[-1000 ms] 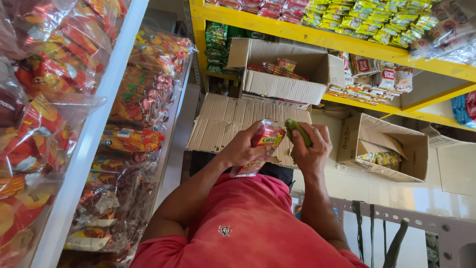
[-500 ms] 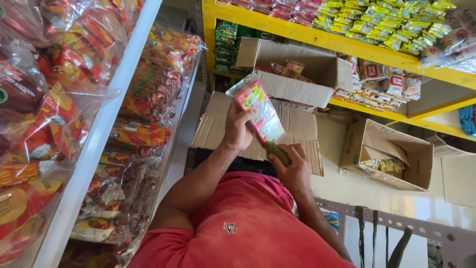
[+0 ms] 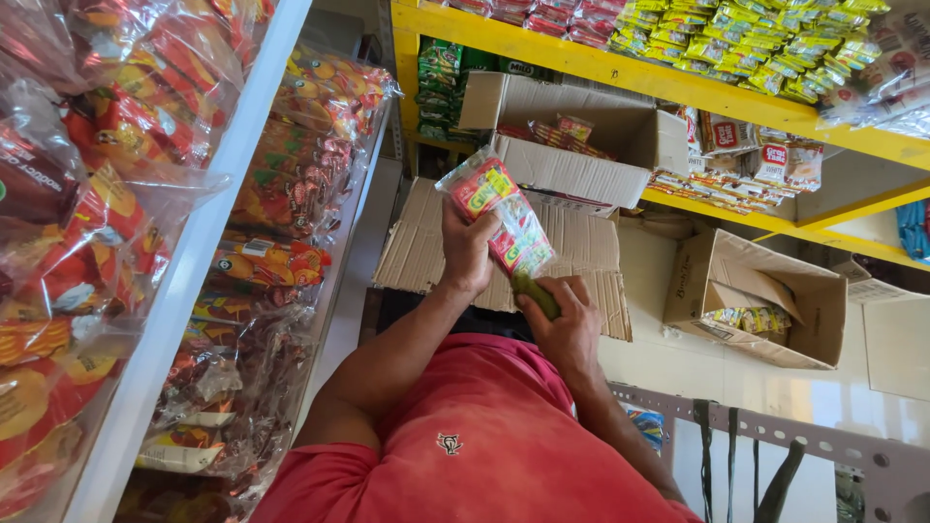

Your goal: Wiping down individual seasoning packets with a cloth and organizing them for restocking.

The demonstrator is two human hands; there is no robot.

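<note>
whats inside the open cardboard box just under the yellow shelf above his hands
The open cardboard box shows a few small red and green sachets near its back edge. Its front wall hides the rest, so how full it is cannot be told.

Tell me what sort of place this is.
Most likely a small grocery shop or its stockroom: yellow shelves stacked with snack packets, open cardboard boxes of goods, and the left hand and right hand holding a clear bag of sachets.
</note>
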